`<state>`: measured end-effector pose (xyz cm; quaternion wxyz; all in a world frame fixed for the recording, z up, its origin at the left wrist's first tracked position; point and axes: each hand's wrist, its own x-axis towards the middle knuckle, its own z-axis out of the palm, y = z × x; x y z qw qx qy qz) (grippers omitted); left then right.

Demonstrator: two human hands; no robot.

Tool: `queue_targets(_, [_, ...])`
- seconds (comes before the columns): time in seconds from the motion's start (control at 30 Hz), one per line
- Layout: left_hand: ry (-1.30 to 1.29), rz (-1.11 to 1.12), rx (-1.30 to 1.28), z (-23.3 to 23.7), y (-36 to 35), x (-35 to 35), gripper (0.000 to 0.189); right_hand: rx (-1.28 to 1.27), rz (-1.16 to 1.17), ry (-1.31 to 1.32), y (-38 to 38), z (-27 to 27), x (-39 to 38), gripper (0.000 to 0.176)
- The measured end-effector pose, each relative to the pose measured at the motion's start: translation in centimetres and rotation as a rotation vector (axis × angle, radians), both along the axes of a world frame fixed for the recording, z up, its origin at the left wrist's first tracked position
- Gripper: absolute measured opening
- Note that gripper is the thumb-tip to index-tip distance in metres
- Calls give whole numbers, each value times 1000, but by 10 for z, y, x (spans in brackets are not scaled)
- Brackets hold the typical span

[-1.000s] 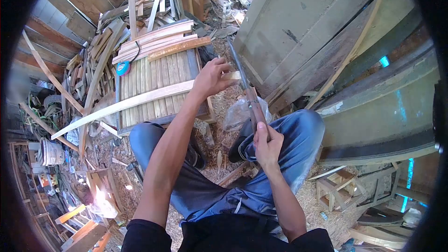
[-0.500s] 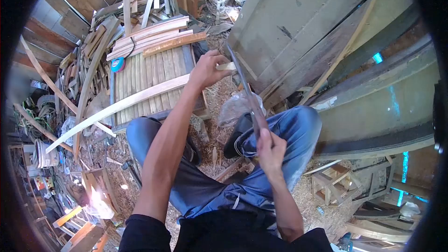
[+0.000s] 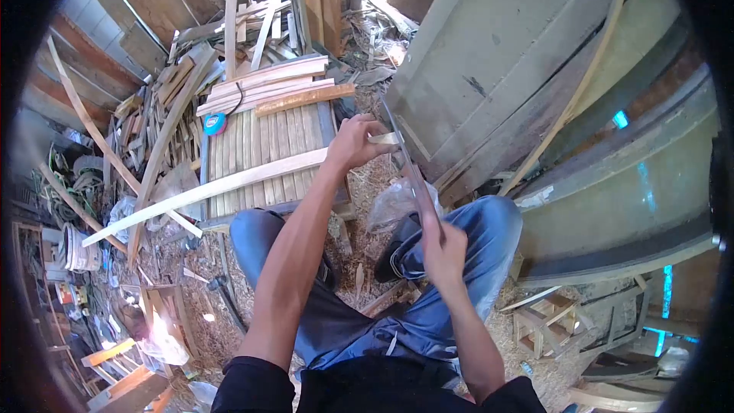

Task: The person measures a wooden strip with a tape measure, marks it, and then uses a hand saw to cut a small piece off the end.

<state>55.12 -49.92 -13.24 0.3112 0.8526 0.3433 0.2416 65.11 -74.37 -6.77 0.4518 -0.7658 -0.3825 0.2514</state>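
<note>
My left hand (image 3: 355,142) is closed around a long pale wooden strip (image 3: 229,181) near its far right end, with the short end poking out past the fingers. My right hand (image 3: 445,255) grips the handle of what looks like a hand saw, its long narrow blade (image 3: 409,154) seen almost edge-on. That blade crosses the strip's end just right of my left fingers; any cut is too small to make out. The strip runs left over a slatted wooden panel (image 3: 264,145).
Wooden strips (image 3: 267,80) and a blue tape measure (image 3: 215,124) lie on the panel. Scrap wood (image 3: 172,88) is piled behind. Large grey boards (image 3: 489,53) lean at right, and a plastic bag (image 3: 390,205) lies between my feet and them. A small wooden frame (image 3: 547,323) stands lower right.
The view has shifted, so the scene sits lower and further right. My right hand has pushed the saw forward, closer to my left hand, which keeps its hold on the strip.
</note>
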Motion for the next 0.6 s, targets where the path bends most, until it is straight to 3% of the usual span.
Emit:
queue_targets(0.07, [0, 0, 33, -3, 1, -2, 35, -27, 32, 20, -38, -6, -5, 37])
queue_targets(0.13, [-21, -7, 150, -3, -3, 0, 36, 5, -3, 70, -57, -8, -11, 49])
queue_targets(0.33, [58, 0, 30, -1, -2, -2, 35, 20, -31, 110, 27, -31, 5, 51])
queue_targets(0.43, [4, -7, 24, -8, 2, 0, 37, 2, 33, -29, -28, -17, -2, 50])
queue_targets(0.5, [-24, -30, 221, -4, 0, -1, 37, 53, 17, 113, -70, -8, -9, 49])
queue_targets(0.6, [47, -22, 145, 2, -4, 0, 37, 51, -9, 224, -62, -14, -10, 48])
